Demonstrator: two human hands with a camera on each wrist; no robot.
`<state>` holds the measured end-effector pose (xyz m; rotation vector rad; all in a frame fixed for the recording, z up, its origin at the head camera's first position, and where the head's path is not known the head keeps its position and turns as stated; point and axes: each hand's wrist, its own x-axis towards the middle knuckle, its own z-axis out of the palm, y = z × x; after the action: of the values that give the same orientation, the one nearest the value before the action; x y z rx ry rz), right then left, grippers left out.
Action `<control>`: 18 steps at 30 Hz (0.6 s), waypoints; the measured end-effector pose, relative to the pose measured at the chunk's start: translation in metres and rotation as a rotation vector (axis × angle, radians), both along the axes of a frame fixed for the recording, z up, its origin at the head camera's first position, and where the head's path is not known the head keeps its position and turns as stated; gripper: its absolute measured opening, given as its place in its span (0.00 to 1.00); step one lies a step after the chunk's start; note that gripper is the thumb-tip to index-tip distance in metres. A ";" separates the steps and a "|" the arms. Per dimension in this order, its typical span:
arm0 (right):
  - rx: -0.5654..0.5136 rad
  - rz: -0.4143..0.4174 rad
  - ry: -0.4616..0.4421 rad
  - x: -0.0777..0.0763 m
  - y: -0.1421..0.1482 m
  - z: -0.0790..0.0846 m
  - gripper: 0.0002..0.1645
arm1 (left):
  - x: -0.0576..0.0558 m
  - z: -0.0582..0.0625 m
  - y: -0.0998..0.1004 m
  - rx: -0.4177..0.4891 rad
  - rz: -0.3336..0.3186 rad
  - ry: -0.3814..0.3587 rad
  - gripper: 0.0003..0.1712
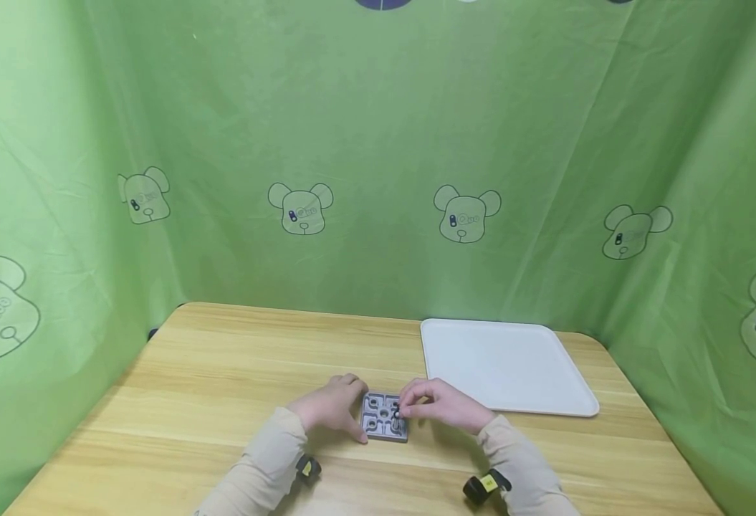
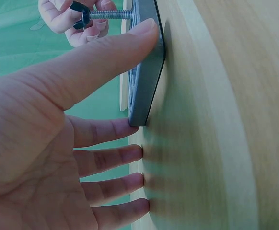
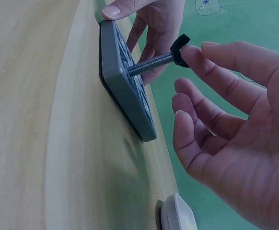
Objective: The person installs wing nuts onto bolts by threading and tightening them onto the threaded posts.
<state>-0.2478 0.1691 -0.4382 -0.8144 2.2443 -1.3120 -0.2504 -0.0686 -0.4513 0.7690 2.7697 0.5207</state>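
Observation:
A square grey plate point(image 1: 378, 435) with recessed channels and several round holes lies on the table between both hands. My left hand point(image 1: 334, 405) holds it at the left side, thumb on the near edge and index finger on the far edge; the other fingers reach down to the tabletop. Out of a hole at the plate's right side rises a threaded wing bolt point(image 3: 154, 63) with a black winged head. My right hand point(image 1: 448, 403) pinches that head between thumb and index fingertips, its remaining fingers loosely bent beside it. The bolt's lower end is hidden in the plate.
A white rectangular tray point(image 1: 506, 365) lies at the back right of the wooden table point(image 1: 255, 344), just beyond my right hand. Green curtains point(image 1: 378, 129) with bear drawings enclose the table at the back and both sides.

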 end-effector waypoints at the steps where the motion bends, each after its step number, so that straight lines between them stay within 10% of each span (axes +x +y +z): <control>1: -0.001 0.002 -0.002 0.001 -0.001 0.002 0.10 | 0.000 0.000 0.000 -0.001 0.000 0.000 0.50; 18: -0.025 -0.020 -0.012 -0.006 0.004 -0.008 0.12 | 0.002 0.003 0.000 0.000 0.002 -0.004 0.50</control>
<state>-0.2542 0.1729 -0.4457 -0.7928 2.2363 -1.3535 -0.2489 -0.0686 -0.4483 0.7643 2.7669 0.5227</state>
